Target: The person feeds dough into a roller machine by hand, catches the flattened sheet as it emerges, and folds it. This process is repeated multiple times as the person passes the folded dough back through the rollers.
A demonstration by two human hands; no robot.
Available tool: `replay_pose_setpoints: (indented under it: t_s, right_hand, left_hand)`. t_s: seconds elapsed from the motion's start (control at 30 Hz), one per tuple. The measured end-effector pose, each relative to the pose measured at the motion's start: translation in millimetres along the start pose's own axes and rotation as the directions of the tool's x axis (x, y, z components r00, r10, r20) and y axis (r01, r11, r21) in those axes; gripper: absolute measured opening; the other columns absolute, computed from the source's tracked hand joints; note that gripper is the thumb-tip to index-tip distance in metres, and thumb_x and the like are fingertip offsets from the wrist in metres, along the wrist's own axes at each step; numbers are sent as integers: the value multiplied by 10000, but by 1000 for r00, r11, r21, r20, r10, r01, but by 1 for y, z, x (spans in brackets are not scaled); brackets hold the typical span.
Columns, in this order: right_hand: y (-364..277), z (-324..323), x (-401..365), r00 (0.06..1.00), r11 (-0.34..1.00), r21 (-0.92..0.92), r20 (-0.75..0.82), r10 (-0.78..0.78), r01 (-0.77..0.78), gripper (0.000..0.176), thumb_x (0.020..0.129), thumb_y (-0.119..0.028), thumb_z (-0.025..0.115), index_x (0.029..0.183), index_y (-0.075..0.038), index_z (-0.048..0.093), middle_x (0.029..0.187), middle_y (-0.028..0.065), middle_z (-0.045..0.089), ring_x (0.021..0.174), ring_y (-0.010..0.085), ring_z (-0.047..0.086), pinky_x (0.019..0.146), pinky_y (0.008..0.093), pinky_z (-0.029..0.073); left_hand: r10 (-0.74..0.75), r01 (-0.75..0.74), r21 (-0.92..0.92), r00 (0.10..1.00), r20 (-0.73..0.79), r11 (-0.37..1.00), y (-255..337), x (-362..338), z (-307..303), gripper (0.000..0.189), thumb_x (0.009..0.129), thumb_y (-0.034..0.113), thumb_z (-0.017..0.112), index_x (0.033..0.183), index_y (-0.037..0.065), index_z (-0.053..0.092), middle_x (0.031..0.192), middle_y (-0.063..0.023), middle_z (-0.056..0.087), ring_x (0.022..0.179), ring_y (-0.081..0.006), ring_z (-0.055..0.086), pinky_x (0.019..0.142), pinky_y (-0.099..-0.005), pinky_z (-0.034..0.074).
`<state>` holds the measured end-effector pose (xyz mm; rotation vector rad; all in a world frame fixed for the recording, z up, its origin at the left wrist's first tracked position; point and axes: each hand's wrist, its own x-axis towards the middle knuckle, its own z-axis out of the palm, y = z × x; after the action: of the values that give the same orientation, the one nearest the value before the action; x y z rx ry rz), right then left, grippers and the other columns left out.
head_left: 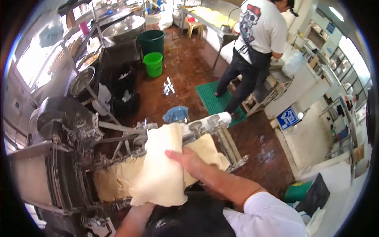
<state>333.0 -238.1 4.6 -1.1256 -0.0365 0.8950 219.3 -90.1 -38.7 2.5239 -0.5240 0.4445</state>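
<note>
A thick, pale sheet of dough (pixel 162 170) hangs folded in front of me, above the bed of a dough-rolling machine. My right hand (pixel 184 160) grips its right side, thumb pressed on the upper face and the other fingers mostly hidden. From below, my left hand (pixel 147 209) reaches behind the lower edge of the sheet; only the wrist area shows and its fingers are covered. More dough (pixel 114 179) lies along the machine bed to the left, rough and torn at its end. Another flat piece of dough (pixel 205 148) rests at the bed's right end.
The dark machine housing (pixel 67 122) stands at my left. Metal rollers (pixel 229 146) sit at the bed's right end. Beyond are a blue cloth (pixel 175 114), a green bucket (pixel 153 64) and a co-worker (pixel 258 43) on a green mat (pixel 209 94), facing a counter.
</note>
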Motion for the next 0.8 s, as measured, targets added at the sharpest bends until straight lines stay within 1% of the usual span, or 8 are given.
replay_pose_setpoints:
  t_s: [0.17,0.23,0.3,0.37,0.43,0.5,0.53,0.8]
  right_hand:
    - [-19,-38,-5,994,996,-57,-82,-73,69,440,906,-343,608,1132,33,593,1062,116,639,926,186,628,801,330,520]
    - [-24,-71,-6,996,989,114,-16,-93,95,471,930,-325,556,1236,30,510,1126,138,617,946,227,633,851,375,524]
    - [-29,-103,-6,997,986,164,-72,16,-4,486,915,-329,576,1236,30,507,1147,160,614,967,255,637,865,387,519]
    - [-15,-144,4,979,946,263,-31,204,-189,516,878,-336,624,1209,46,521,1150,183,614,983,284,636,871,395,517]
    - [30,-215,26,873,943,-44,-395,287,-330,521,820,-278,694,1183,63,539,1115,188,629,936,288,644,823,389,522]
    - [84,-263,32,851,849,-422,-522,57,-316,476,794,-214,723,1133,78,561,1030,182,652,858,277,650,756,382,522]
    - [86,-257,38,770,865,-389,-637,-6,-316,408,785,-162,724,1088,67,575,958,168,661,784,252,647,705,373,518]
    - [98,-252,31,788,832,-524,-584,-195,-183,412,776,-203,726,1086,23,575,948,172,667,797,273,655,722,383,515]
  left_hand:
    - [-277,260,-176,957,-82,949,-6,-37,-4,529,840,249,643,1282,1,491,1264,-212,526,1198,-348,492,1003,-408,395]
    - [-616,527,-490,787,-26,694,-14,-76,14,608,833,266,658,1331,-8,442,1386,-253,405,1312,-391,364,1092,-443,284]
    - [-723,674,-357,691,-5,647,-29,-118,26,632,828,301,664,1332,-12,446,1370,-250,438,1298,-370,401,1075,-411,321]
    - [-882,914,-244,386,272,324,-33,-145,23,623,826,340,663,1315,3,476,1318,-241,499,1260,-350,454,1053,-385,352]
    - [-882,928,-247,350,316,280,-34,-167,25,621,826,356,660,1309,7,486,1295,-236,520,1241,-342,475,1038,-378,368]
    - [-877,934,-264,325,355,239,-33,-177,28,619,825,371,657,1302,10,496,1272,-230,542,1222,-333,496,1024,-371,384]
    - [-869,943,-239,311,383,232,-32,-180,28,625,824,380,655,1304,12,494,1273,-223,544,1214,-332,502,1015,-376,391]
    - [-837,941,-221,330,436,255,-37,-205,52,640,830,429,634,1302,19,498,1244,-212,569,1166,-331,540,982,-385,417]
